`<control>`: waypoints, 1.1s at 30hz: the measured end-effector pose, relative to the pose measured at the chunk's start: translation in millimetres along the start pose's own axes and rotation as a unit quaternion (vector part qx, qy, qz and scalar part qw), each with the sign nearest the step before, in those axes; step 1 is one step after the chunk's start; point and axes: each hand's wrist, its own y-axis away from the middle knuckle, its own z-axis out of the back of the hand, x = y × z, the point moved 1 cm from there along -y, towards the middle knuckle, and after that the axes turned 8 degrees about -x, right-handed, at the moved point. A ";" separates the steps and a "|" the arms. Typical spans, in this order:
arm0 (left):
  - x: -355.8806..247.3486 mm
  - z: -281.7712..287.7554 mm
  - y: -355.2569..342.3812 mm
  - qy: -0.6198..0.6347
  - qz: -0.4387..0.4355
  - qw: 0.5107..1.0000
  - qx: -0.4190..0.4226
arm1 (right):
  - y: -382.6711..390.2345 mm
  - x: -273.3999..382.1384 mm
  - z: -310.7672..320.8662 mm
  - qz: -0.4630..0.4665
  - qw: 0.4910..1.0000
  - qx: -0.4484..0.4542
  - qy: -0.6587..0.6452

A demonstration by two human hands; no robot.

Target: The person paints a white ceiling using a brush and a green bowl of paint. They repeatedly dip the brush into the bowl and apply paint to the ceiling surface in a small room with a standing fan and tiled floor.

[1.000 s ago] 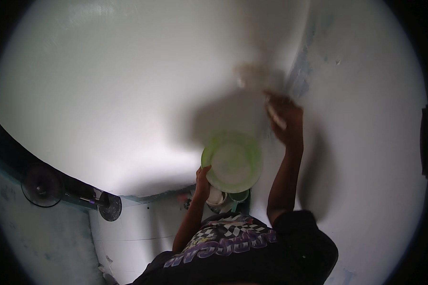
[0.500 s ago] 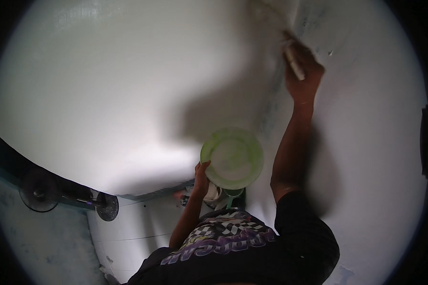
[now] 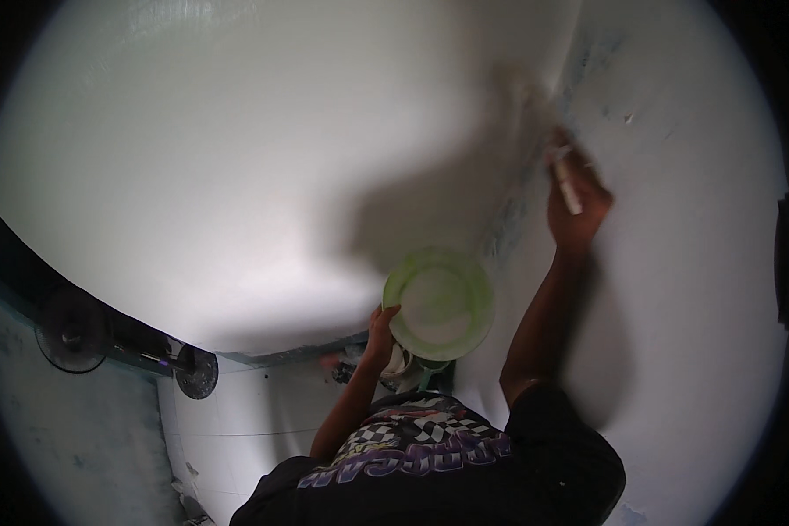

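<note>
My left hand (image 3: 380,337) grips the left edge of a round green plate (image 3: 480,307), its thumb over the rim. A whitish layer that looks like paint (image 3: 434,305) covers the middle of the plate. Up and to the right, my right hand (image 3: 583,206) is closed round the pale handle of a paintbrush (image 3: 568,186). The brush's head points up and left, smeared by motion, close to the corner between two walls. I cannot tell whether its bristles touch the wall.
A whitish wall (image 3: 263,175) stands ahead, and a patchy wall (image 3: 693,263) meets it at the right. At lower left is a fan (image 3: 72,333) on its side. Below the plate, containers (image 3: 399,366) sit on the pale tiled floor (image 3: 228,412).
My right hand and the paintbrush have come down and slightly right along the corner. The plate in my left hand has shifted a little right and down in the picture.
</note>
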 end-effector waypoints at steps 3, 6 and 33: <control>5.0 5.4 -6.1 0.000 -0.011 1.000 0.002 | -33.7 22.1 -17.5 0.016 0.993 -0.115 -0.015; 6.3 8.6 -8.5 -0.008 0.002 1.000 0.001 | 5.5 -0.5 -20.4 0.032 0.999 0.041 0.007; 34.1 82.3 21.1 -0.003 -0.098 0.982 -0.162 | 126.4 82.0 -45.7 -0.083 0.877 0.456 -0.129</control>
